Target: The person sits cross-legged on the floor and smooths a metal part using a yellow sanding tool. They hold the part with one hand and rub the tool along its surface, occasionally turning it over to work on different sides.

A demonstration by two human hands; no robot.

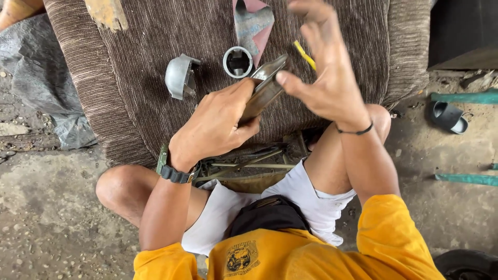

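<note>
A: Seated low, knees apart, yellow shirt (311, 254) nearest the camera, white shorts (306, 197) above it. Left hand (215, 127)?

B: Closed around a long metal piece (265, 88), fingers wrapped over its lower half, wrist bent inward, black watch (174, 173) on the wrist. Tilted up to the right, upper end free of the grip.

A: And the right hand (324, 78)?

B: Open, fingers spread and raised, slightly blurred. Thumb tip touching the upper end of the metal piece; nothing gripped. Thin black band (358, 130) at the wrist, forearm slanting down to the right knee.

A: Below the hands?

B: Thin rods and tools (249, 166) on the ground between the legs; kinds hard to tell.

A: Farther out?

B: Brown ribbed cloth (140, 93) spread ahead. Near its middle, a grey domed cover (179, 77) left of a short metal ring (237, 62), ring just beside the metal piece's upper end. Toward the far edge, a folded sheet of sandpaper (254, 23) and a yellow stick (304, 54). Off the right edge, a dark sandal (448, 116) on the concrete.
</note>
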